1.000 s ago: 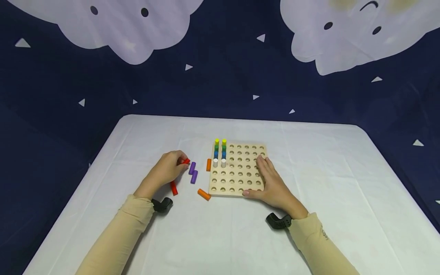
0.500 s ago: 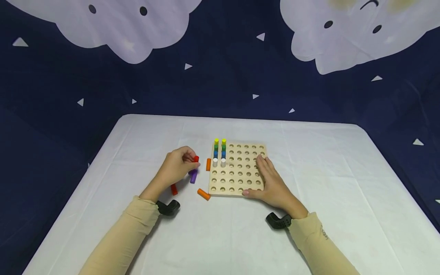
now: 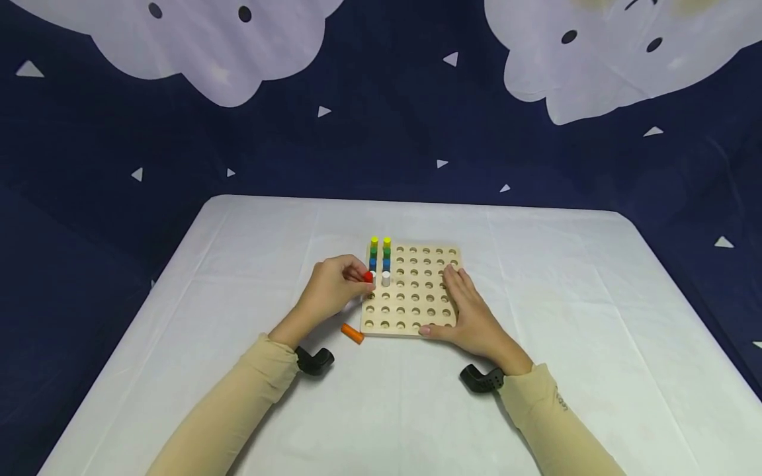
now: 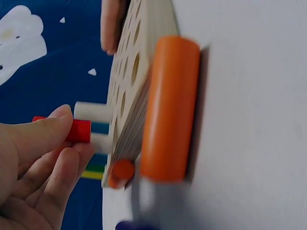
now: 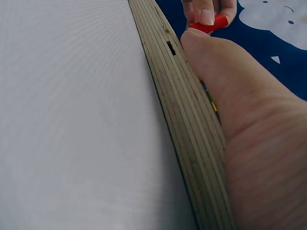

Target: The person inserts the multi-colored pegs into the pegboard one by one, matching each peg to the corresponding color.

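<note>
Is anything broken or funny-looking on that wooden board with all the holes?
Yes, one small thing: the pale square wooden board has a small dark gap in its striped, layered edge, near the right hand. Most of that edge looks solid, so it may be a flaw in the wood.

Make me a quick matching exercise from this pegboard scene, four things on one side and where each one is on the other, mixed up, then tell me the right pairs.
Things
1. Red peg
2. Right hand
3. Yellow pegs
4. Nearer orange peg

Places
A. Lying on the white table by the near left corner of the board
B. Standing in the board's farthest row
C. Pinched by the left hand
D. Resting on the board's right side

Pairs: 1-C, 2-D, 3-B, 4-A
</note>
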`<action>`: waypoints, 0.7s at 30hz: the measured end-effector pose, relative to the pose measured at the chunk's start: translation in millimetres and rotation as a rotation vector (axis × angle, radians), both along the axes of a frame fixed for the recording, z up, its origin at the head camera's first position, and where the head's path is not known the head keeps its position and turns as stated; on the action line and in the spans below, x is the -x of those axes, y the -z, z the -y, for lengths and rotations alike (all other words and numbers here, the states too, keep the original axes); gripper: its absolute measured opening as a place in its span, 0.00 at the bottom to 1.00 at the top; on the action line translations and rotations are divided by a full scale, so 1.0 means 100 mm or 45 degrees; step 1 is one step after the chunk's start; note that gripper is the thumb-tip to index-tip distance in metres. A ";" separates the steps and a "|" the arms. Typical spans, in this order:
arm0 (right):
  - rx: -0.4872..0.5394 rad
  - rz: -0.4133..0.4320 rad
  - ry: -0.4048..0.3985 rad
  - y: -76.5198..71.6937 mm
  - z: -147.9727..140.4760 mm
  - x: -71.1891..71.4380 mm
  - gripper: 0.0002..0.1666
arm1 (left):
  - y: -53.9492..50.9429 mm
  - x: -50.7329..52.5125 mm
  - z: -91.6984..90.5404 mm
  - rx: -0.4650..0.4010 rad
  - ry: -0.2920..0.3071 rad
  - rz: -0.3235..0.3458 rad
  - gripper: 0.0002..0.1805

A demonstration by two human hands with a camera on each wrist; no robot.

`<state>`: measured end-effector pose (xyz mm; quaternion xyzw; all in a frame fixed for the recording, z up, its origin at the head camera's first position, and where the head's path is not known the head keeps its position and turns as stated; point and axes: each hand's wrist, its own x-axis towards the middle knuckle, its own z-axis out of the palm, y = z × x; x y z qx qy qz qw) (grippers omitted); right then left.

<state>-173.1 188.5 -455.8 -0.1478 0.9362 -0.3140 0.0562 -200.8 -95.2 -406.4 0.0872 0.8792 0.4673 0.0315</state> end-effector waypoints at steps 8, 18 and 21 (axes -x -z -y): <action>-0.010 0.005 0.002 -0.01 0.00 0.02 0.78 | 0.04 -0.03 -0.15 0.003 0.071 0.002 0.10; 0.004 -0.003 0.008 -0.01 0.01 -0.01 0.77 | 0.10 -0.02 -0.23 0.074 0.073 -0.051 0.10; 0.004 -0.013 0.000 -0.01 0.01 -0.01 0.77 | 0.10 -0.02 -0.24 0.077 0.092 -0.059 0.09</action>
